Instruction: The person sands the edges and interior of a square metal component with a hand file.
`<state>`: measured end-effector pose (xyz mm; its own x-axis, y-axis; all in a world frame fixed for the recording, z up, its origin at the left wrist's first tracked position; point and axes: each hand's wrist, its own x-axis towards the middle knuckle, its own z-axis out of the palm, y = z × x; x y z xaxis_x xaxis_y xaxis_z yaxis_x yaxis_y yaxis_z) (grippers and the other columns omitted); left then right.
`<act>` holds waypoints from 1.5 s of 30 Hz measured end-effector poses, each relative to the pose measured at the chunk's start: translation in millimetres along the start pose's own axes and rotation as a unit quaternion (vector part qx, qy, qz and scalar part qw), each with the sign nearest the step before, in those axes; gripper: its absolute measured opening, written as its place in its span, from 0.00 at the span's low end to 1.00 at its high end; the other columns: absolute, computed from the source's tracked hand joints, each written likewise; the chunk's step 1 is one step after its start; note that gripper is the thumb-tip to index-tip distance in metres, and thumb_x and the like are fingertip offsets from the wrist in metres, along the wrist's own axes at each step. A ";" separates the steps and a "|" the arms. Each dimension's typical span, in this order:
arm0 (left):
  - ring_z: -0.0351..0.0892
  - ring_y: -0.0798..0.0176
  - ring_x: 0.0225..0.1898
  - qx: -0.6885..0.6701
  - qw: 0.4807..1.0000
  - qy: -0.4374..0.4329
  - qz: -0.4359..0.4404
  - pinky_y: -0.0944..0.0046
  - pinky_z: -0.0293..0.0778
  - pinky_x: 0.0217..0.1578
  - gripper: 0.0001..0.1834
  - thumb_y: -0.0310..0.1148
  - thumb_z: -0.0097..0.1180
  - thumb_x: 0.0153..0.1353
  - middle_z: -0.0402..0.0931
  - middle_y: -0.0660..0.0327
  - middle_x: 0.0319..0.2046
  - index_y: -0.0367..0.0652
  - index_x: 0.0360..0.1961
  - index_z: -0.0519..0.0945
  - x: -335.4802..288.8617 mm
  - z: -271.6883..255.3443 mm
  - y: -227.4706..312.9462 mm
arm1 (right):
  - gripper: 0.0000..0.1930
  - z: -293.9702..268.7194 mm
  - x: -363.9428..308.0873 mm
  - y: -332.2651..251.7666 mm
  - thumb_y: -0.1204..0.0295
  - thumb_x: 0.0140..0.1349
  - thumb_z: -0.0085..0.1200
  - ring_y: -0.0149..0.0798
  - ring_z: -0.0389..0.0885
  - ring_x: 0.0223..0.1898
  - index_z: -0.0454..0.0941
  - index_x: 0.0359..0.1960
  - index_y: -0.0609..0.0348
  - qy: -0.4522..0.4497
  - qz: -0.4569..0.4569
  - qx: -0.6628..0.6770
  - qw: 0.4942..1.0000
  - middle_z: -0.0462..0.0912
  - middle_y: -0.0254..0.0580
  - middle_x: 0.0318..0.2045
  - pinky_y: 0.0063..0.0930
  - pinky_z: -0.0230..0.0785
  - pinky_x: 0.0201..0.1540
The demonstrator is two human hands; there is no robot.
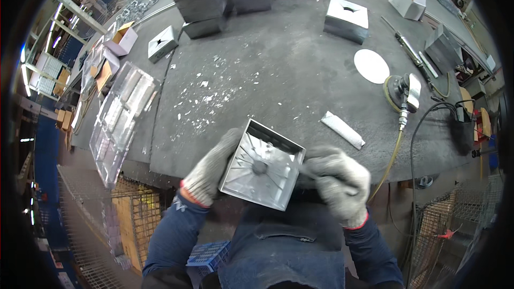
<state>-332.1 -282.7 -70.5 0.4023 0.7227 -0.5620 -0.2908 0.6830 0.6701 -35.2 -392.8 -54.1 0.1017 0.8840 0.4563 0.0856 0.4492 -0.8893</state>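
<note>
In front of my body, over the table's near edge, my gloved left hand [214,166] grips a square grey metal box [261,184] by its left side. The box is tilted with its hollow face toward me; thin ribs run out from a round boss at its middle. My gloved right hand [340,182] is at the box's right wall, fingers closed together. A thin greyish thing seems to stick out from those fingers toward the box's inside, too blurred to name. White flakes [209,99] lie scattered on the dark table [257,69] beyond the box.
To the right lie a white wrapped packet [342,130], a white disc [371,66] and a hand sander [401,93] with its yellow hose. Grey metal boxes [347,20] stand farther back. A clear plastic tray [122,120] overhangs the left edge. Wire cages [136,219] flank me below.
</note>
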 end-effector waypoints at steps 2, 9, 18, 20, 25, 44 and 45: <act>0.92 0.56 0.59 0.199 0.978 0.052 0.038 0.54 0.92 0.60 0.29 0.46 0.61 0.86 0.87 0.52 0.65 0.35 0.75 0.80 -32.5 21.2 39.2 | 0.13 -22.9 0.6 4.0 0.82 0.68 0.60 0.51 0.93 0.55 0.90 0.51 0.74 0.040 -0.014 -0.014 0.999 0.93 0.60 0.50 0.43 0.86 0.59; 0.79 0.40 0.69 0.807 0.464 0.071 0.358 0.40 0.75 0.73 0.34 0.40 0.90 0.40 0.81 0.49 0.64 0.41 0.50 0.90 -17.5 93.6 61.0 | 0.32 -22.9 27.0 28.1 0.74 0.57 0.77 0.53 0.86 0.68 0.87 0.66 0.44 -0.193 -0.141 -0.419 0.876 0.91 0.37 0.60 0.55 0.81 0.71; 0.78 0.30 0.76 0.575 0.668 0.260 0.394 0.40 0.80 0.74 0.43 0.38 0.81 0.61 0.76 0.34 0.75 0.31 0.75 0.79 -15.8 34.0 -7.5 | 0.21 -54.0 27.8 30.8 0.70 0.63 0.75 0.60 0.89 0.62 0.85 0.57 0.59 -0.048 0.036 -0.593 0.803 0.89 0.52 0.59 0.53 0.80 0.66; 0.79 0.29 0.75 0.606 0.629 0.347 0.341 0.39 0.80 0.73 0.40 0.40 0.79 0.63 0.78 0.34 0.72 0.30 0.72 0.82 -14.6 39.4 -2.9 | 0.15 -43.2 32.5 31.7 0.72 0.64 0.75 0.56 0.93 0.53 0.82 0.48 0.58 -0.055 0.069 -0.604 0.792 0.91 0.52 0.50 0.49 0.85 0.55; 0.84 0.34 0.61 0.666 0.600 0.300 0.326 0.37 0.80 0.64 0.30 0.51 0.76 0.65 0.85 0.38 0.62 0.31 0.53 0.90 2.6 35.5 -1.2 | 0.13 16.3 72.1 30.7 0.79 0.71 0.67 0.58 0.95 0.42 0.84 0.55 0.58 0.041 0.039 -0.305 0.951 0.92 0.58 0.42 0.47 0.89 0.46; 0.82 0.52 0.71 0.311 0.854 0.124 0.398 0.55 0.78 0.71 0.36 0.30 0.65 0.76 0.80 0.40 0.71 0.31 0.81 0.71 27.3 106.6 29.4 | 0.31 53.9 52.1 9.7 0.74 0.71 0.64 0.52 0.90 0.27 0.80 0.77 0.43 -0.097 0.013 -0.537 0.838 0.82 0.53 0.38 0.48 0.85 0.28; 0.82 0.52 0.71 0.310 0.856 0.119 0.395 0.55 0.78 0.71 0.36 0.30 0.65 0.76 0.80 0.40 0.71 0.31 0.81 0.71 24.7 111.8 31.1 | 0.31 51.0 56.5 13.3 0.74 0.71 0.63 0.52 0.90 0.27 0.80 0.77 0.43 -0.081 0.010 -0.544 0.835 0.82 0.54 0.38 0.48 0.85 0.28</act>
<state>-234.1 -255.5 -9.3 0.0816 0.9849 0.1526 0.1554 -0.1638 0.9742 -78.9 -330.3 -41.7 -0.0138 0.9351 0.3541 0.9440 0.1290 -0.3037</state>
